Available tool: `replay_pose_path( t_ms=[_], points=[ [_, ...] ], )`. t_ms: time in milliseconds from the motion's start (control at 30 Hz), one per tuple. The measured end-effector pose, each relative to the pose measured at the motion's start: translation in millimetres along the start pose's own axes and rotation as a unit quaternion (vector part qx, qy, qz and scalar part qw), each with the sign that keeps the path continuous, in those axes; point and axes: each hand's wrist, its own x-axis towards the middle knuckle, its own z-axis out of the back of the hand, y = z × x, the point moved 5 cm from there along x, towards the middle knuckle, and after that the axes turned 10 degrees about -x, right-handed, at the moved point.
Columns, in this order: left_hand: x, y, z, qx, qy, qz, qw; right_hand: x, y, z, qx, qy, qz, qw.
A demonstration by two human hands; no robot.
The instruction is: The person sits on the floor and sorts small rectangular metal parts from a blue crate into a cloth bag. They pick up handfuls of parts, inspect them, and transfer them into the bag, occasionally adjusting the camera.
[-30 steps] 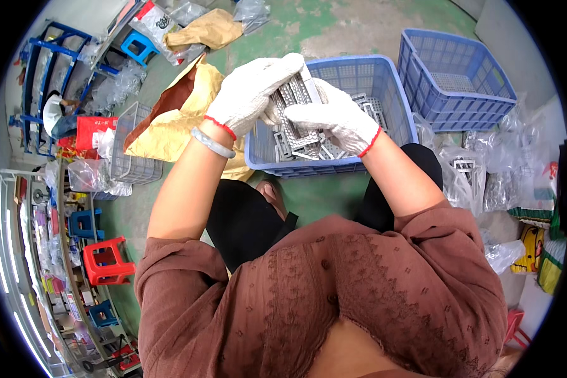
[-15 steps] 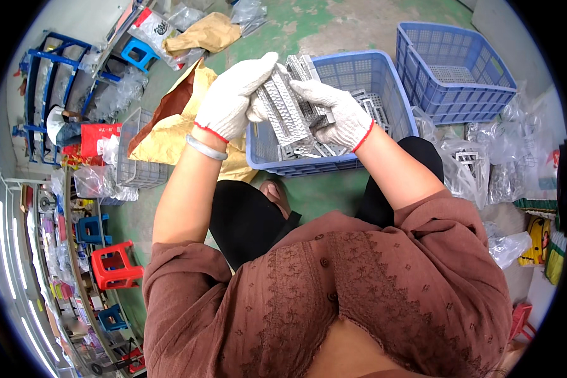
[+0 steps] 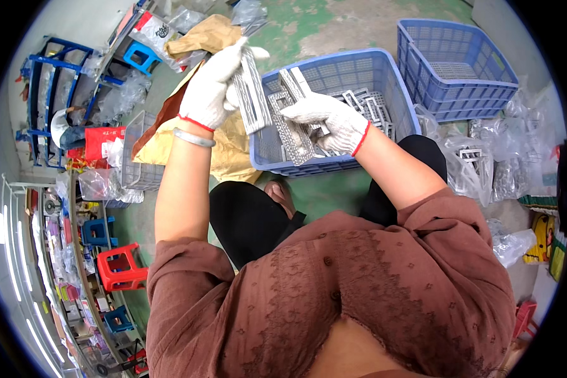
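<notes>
Worn green-painted floor was shown in head view, blue plastic mesh crate set on it, loose silver-grey frames heaped inside. Slender rectangular silver-grey frame was gripped in white-gloved left hand, raised at crate's left edge. Several bunched silver-grey pieces were grasped by white-gloved right hand, over crate. Yellow-brown sack was seen beside crate, on left.

the right hand hides part of the grey pieces it holds. the far person and the little things at left are too small to tell. the brown shirt runs off the bottom.
</notes>
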Motion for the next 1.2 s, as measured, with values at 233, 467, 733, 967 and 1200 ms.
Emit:
replay_pose_path(
  t_ms=[233, 467, 733, 967, 1200],
  points=[
    [9, -2, 27, -0.115, 0.042, -0.088, 0.989, 7, -3, 7, 0.198, 0.028, 0.024, 0.979],
    [-20, 15, 19, -0.123, 0.080, -0.183, 0.972, 5, 9, 19, 0.162, -0.045, 0.080, 0.983],
    [-39, 32, 5, -0.176, 0.000, -0.134, 0.975, -1, 28, 23, 0.164, -0.089, 0.099, 0.977],
    [-50, 46, -18, -0.068, -0.057, -0.126, 0.988, 6, 29, 38, 0.158, -0.086, 0.134, 0.975],
    [-65, 33, -33, 0.106, -0.085, -0.247, 0.959, -7, 32, 24, 0.145, -0.120, 0.162, 0.969]
  ],
)
